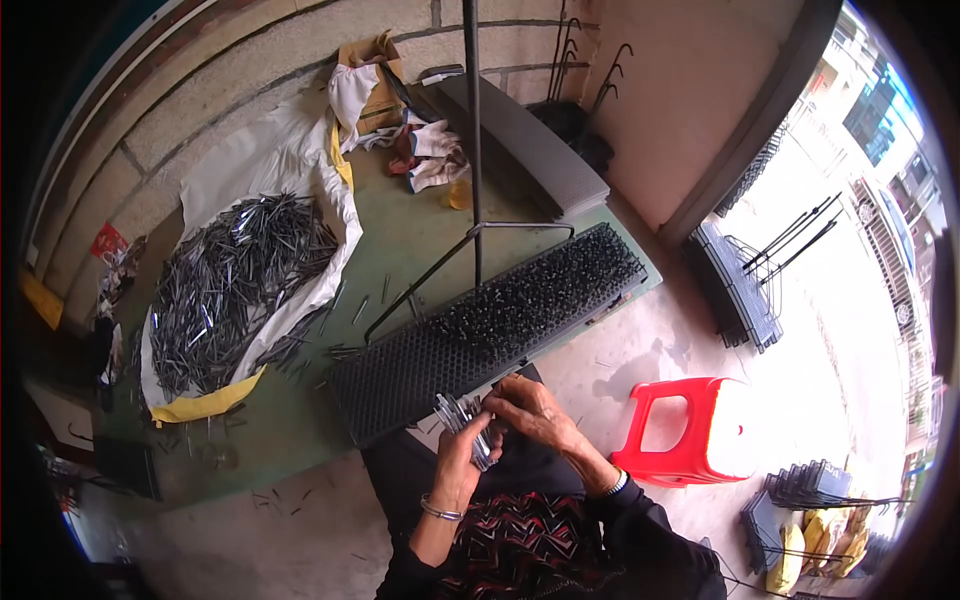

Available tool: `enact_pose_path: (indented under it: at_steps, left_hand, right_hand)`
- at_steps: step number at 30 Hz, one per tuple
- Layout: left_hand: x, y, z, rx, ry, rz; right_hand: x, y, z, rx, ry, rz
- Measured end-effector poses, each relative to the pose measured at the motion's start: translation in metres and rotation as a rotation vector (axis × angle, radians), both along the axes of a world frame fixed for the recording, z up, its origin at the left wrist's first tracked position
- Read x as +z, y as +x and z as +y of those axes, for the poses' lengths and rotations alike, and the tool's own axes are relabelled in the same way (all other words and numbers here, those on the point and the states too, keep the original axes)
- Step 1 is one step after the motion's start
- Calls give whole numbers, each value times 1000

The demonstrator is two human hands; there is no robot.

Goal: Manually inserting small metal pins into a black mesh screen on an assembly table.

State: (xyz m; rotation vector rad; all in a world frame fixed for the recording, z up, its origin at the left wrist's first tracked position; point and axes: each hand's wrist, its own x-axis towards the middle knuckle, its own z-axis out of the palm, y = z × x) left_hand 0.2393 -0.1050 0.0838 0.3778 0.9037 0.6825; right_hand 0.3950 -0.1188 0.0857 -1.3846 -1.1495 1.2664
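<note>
Two hands at work just below the near edge of the black studded panel on the green table. Left hand curled shut around a small bundle of metal pins, pins fanned upward out of the fist, thin bracelet on the wrist. Right hand bent over from the other side, fingertips pinched together at the top of the same bundle, touching the pins; whether a single pin was gripped between them, impossible to tell. Both hands held close together over a dark lap, just beside the panel's front edge but not resting on it.

Panel laid slantwise across the table, its upper face crowded with short dark upright pins. Thin black stand rising behind it, foot bar on the tabletop. Farther left, a large heap of loose pins spread on a white sack, with strays scattered on the green surface between heap and panel. Crumpled cloth near the wall. Red plastic stool on the floor to the right, well apart from the hands. More black panels stacked beyond it.
</note>
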Motion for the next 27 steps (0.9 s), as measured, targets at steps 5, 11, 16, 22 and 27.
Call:
enact_pose_path:
  at_steps: [5, 11, 16, 22, 27]
  left_hand:
    - [0, -3, 5, 43, -63, -39]
    - [-16, -13, 2, 113, -78, -58]
    - [-16, -12, 5, 174, -139, -96]
    - [-26, -9, 13, 132, -164, -208]
    - [-5, -7, 13, 187, -170, -153]
  right_hand:
    - [5, -1, 6, 12, 89, -256]
    - [30, -7, 3, 102, 39, -281]
    - [16, -13, 5, 71, 32, -183]
    - [27, -4, 21, -374, 321, -453]
    - [41, -9, 49, -377, 360, -569]
